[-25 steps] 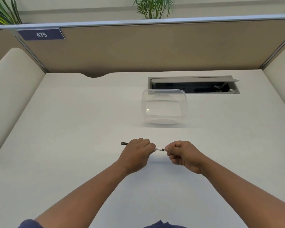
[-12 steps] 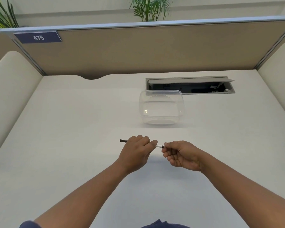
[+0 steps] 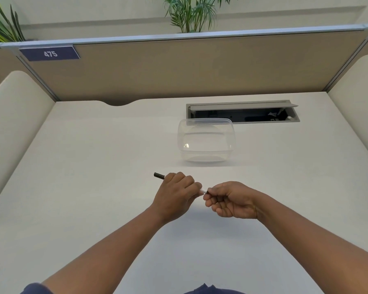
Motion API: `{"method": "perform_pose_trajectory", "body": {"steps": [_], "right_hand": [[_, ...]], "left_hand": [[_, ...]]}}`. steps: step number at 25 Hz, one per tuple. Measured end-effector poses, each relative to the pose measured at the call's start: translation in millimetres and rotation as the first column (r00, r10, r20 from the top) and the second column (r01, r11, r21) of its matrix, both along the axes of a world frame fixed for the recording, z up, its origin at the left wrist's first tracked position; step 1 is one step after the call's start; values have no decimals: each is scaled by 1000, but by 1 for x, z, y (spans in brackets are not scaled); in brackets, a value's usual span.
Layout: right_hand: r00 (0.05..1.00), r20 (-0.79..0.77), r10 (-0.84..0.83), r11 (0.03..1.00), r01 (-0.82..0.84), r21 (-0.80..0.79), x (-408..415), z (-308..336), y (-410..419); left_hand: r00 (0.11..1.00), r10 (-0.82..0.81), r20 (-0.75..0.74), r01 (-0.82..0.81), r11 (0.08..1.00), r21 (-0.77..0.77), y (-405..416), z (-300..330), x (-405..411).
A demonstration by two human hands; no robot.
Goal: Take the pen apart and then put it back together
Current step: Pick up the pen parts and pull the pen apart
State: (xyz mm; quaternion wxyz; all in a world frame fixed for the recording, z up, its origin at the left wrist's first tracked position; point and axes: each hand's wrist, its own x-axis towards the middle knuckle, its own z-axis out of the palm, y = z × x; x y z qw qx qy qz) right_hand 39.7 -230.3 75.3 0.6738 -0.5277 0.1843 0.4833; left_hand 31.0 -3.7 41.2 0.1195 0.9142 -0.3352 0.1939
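A thin black pen (image 3: 159, 176) lies across both hands above the white desk (image 3: 94, 177). My left hand (image 3: 174, 194) grips its barrel, and the black rear end sticks out to the left of the fist. A short white stretch of the pen shows between the hands. My right hand (image 3: 232, 199) pinches the dark front end of the pen with thumb and fingertips. Most of the pen is hidden inside the two hands.
A clear plastic container (image 3: 206, 142) stands behind the hands. Behind it a grey cable hatch (image 3: 242, 112) is open in the desk. A tan partition with a sign reading 475 (image 3: 50, 54) closes the back, cream panels the sides.
My right hand has turned, its fingers loosening from a tight fist to a pinch on the pen's front end. My left hand keeps its grip.
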Motion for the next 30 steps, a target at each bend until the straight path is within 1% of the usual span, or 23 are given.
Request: {"method": "perform_pose_trajectory", "body": {"steps": [3,8,10,12,14,16,18,19,20,22,23,24,25,26,27,28,29,30], "right_hand": [[999,36,4,1000,-3,-22,-1,2,2],[986,169,13,995,4,-99,-8,0,7],[968,249,20,988,19,-155,-12,0,9],[923,378,67,967,33,-252,-16,0,13],[852,503,147,928,57,-368,-20,-1,15],[778,590,217,882,103,-460,-22,-3,17],[695,663,278,844,153,-515,-23,-4,19],[639,702,316,826,179,-535,-24,-4,19],[566,740,363,804,211,-555,-24,-5,19],[376,784,493,743,288,-605,-24,-5,18],[283,776,564,709,315,-631,-23,-5,15],[223,761,609,691,322,-648,-22,-4,13],[224,757,613,694,305,-652,-21,-4,11],[327,761,561,725,249,-642,-18,-3,10],[515,742,428,800,166,-577,-15,-1,9],[704,660,262,887,94,-453,-13,1,8],[837,530,132,947,50,-316,-11,3,6],[905,420,67,977,26,-212,-9,4,4]], "left_hand": [[1000,-4,8,4,1000,19,0,3,0],[1000,-28,11,28,999,36,1,4,-4],[1000,-29,-3,29,998,48,1,5,-6],[999,-20,-25,21,999,48,0,7,-6],[999,-6,-52,8,999,43,-3,10,-6],[996,19,-91,-16,999,34,-7,14,-5],[987,55,-150,-53,998,14,-10,17,-5],[979,75,-190,-76,997,3,-12,18,-6],[966,93,-241,-98,995,-10,-13,19,-6],[926,115,-359,-136,990,-33,-18,21,-5],[899,118,-421,-151,988,-45,-21,22,-2],[874,114,-472,-158,986,-55,-22,23,0],[867,109,-486,-156,986,-56,-23,24,2],[881,108,-461,-144,989,-44,-22,23,3],[903,108,-415,-132,991,-29,-21,22,2],[927,108,-359,-126,992,-28,-19,21,0],[947,104,-303,-120,992,-34,-17,20,-2],[962,92,-256,-106,994,-39,-16,19,-4]]}}
